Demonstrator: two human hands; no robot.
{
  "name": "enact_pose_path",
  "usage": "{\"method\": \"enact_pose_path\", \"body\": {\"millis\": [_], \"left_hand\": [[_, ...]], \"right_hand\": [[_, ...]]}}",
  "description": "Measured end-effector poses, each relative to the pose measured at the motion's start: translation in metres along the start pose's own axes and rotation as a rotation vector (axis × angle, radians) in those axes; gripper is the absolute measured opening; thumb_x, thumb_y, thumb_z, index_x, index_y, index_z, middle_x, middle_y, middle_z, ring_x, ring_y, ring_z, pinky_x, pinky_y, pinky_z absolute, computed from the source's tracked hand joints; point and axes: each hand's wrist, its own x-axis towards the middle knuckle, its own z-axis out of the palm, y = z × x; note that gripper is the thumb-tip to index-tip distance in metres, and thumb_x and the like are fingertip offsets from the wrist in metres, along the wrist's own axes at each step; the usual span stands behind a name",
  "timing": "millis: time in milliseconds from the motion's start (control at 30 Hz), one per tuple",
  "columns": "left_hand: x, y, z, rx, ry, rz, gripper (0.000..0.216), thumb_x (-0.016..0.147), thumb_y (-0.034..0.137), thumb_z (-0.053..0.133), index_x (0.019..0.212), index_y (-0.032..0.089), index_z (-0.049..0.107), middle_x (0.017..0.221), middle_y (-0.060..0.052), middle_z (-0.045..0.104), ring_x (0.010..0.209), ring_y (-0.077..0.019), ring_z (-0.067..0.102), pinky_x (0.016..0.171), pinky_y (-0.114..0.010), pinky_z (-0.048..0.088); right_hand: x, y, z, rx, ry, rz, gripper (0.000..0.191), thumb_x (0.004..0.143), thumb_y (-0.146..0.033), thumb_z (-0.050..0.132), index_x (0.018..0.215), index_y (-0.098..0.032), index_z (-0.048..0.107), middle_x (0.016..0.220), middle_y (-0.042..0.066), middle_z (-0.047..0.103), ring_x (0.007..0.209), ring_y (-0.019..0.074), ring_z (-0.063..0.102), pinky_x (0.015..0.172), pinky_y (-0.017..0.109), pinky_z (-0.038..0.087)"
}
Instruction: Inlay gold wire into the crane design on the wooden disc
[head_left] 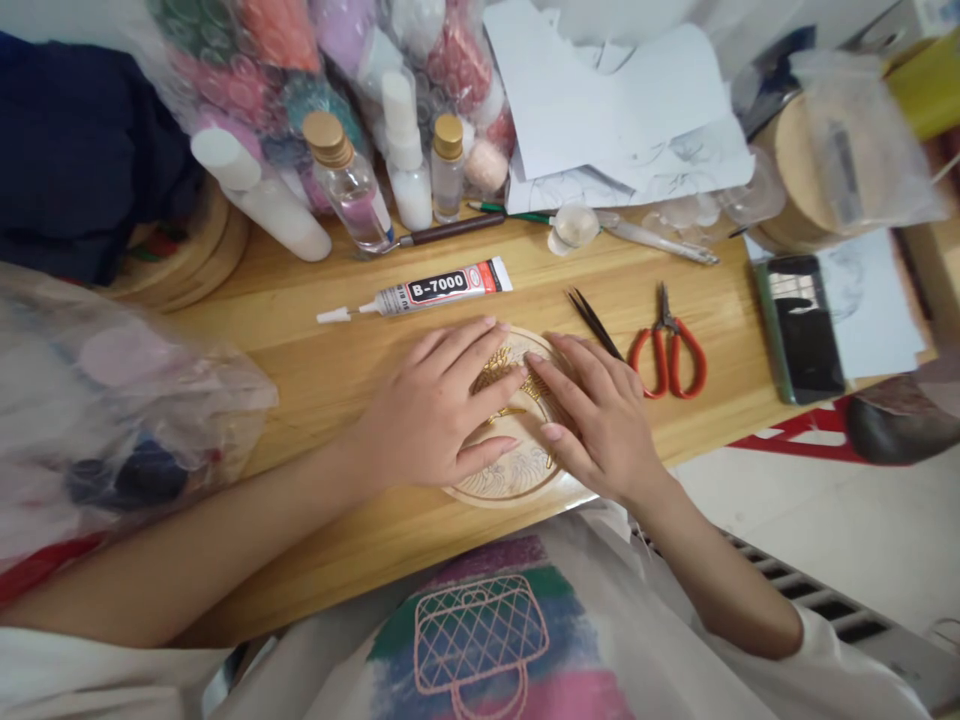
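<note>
A round wooden disc (517, 478) with a carved pattern lies on the wooden table (315, 370) near its front edge. A gold metal ornament (510, 380) rests on the disc. My left hand (439, 410) lies flat over the disc's left half, fingers stretched out and touching the ornament. My right hand (592, 415) rests flat on the disc's right half, its fingertips pressing on the ornament from the right. Neither hand grips anything.
A B-7000 glue tube (427, 290) lies behind the disc. Black tweezers (596, 322) and red-handled scissors (669, 352) lie to the right, then a phone (806, 325). Bottles (352, 185), bags of beads (247, 70) and papers (615, 110) crowd the back.
</note>
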Motion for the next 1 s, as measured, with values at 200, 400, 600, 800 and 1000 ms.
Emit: {"method": "enact_pose_path", "body": {"millis": [200, 400, 600, 800, 1000], "left_hand": [[0.0015, 0.0012, -0.003, 0.002, -0.043, -0.005, 0.055, 0.096, 0.052, 0.047, 0.129, 0.01, 0.062, 0.144, -0.028, 0.05, 0.136, -0.0416, 0.047, 0.104, -0.057, 0.043], [0.0021, 0.0016, -0.0051, -0.01, -0.064, -0.02, 0.055, 0.095, 0.053, 0.052, 0.129, 0.01, 0.061, 0.146, -0.029, 0.049, 0.137, -0.0423, 0.046, 0.105, -0.058, 0.042], [0.0032, 0.0013, -0.0067, -0.016, -0.072, -0.017, 0.054, 0.095, 0.052, 0.052, 0.129, 0.01, 0.062, 0.144, -0.029, 0.05, 0.136, -0.0428, 0.047, 0.104, -0.058, 0.044], [0.0032, 0.0011, -0.0058, -0.032, -0.066, -0.034, 0.053, 0.096, 0.052, 0.051, 0.128, 0.011, 0.062, 0.144, -0.028, 0.05, 0.136, -0.0418, 0.047, 0.105, -0.057, 0.043], [0.0031, 0.0008, -0.0063, -0.033, -0.072, -0.035, 0.053, 0.096, 0.051, 0.052, 0.129, 0.012, 0.062, 0.144, -0.028, 0.05, 0.136, -0.0416, 0.047, 0.105, -0.057, 0.043]], "right_hand": [[0.0005, -0.0003, 0.0, 0.004, 0.018, -0.005, 0.055, 0.101, -0.051, 0.033, 0.146, -0.022, 0.046, 0.146, 0.014, 0.053, 0.134, 0.0315, 0.049, 0.103, 0.047, 0.042], [-0.0001, 0.0, 0.0011, 0.011, 0.019, -0.001, 0.054, 0.1, -0.05, 0.037, 0.147, -0.024, 0.045, 0.146, 0.013, 0.053, 0.134, 0.0318, 0.05, 0.103, 0.048, 0.042], [0.0008, -0.0001, 0.0006, -0.009, 0.025, -0.004, 0.051, 0.1, -0.048, 0.04, 0.143, -0.023, 0.048, 0.145, 0.013, 0.054, 0.133, 0.031, 0.05, 0.102, 0.047, 0.042], [0.0012, -0.0005, 0.0001, -0.028, 0.032, -0.023, 0.051, 0.1, -0.048, 0.04, 0.14, -0.019, 0.051, 0.143, 0.016, 0.055, 0.131, 0.0312, 0.051, 0.101, 0.047, 0.043], [0.002, -0.0012, 0.0007, -0.039, 0.058, -0.036, 0.049, 0.099, -0.047, 0.044, 0.138, -0.018, 0.053, 0.141, 0.016, 0.057, 0.129, 0.0309, 0.053, 0.1, 0.046, 0.044]]}}
